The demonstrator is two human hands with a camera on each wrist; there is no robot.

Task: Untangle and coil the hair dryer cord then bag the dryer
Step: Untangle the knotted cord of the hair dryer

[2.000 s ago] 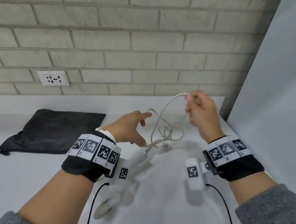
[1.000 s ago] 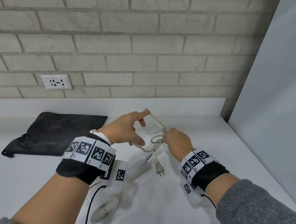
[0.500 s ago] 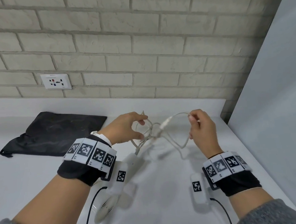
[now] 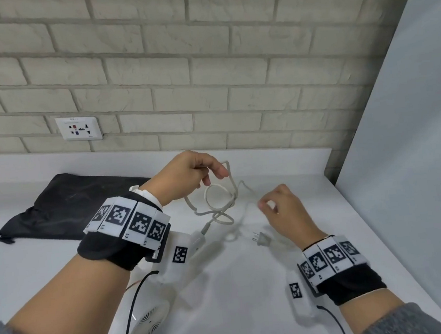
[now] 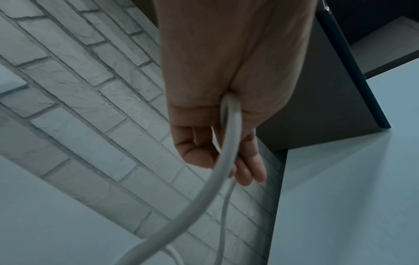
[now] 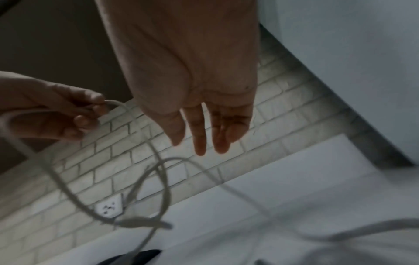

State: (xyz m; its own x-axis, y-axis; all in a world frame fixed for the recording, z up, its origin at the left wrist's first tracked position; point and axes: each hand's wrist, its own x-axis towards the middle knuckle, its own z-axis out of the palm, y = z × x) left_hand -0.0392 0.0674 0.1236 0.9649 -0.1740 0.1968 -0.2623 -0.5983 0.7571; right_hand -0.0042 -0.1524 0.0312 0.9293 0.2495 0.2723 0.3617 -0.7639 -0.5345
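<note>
Pinched in the left hand (image 4: pixel 188 175), the tangled cord (image 4: pixel 219 203) is lifted above the hair dryer (image 4: pixel 157 302) lying on the white counter (image 4: pixel 240 299), apparently so loops hang free. Beside it the right hand (image 4: pixel 285 211) is held with fingers relaxed and nothing gripped; the black bag (image 4: pixel 64 206) is left flat nearby.

Pale brick wall (image 4: pixel 165 51), white wall socket (image 4: pixel 78 128), white countertop (image 4: pixel 241 313)

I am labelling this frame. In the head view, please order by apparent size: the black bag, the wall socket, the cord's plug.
1. black bag
2. wall socket
3. plug

The bag looks clearly largest, the plug clearly smallest.
</note>
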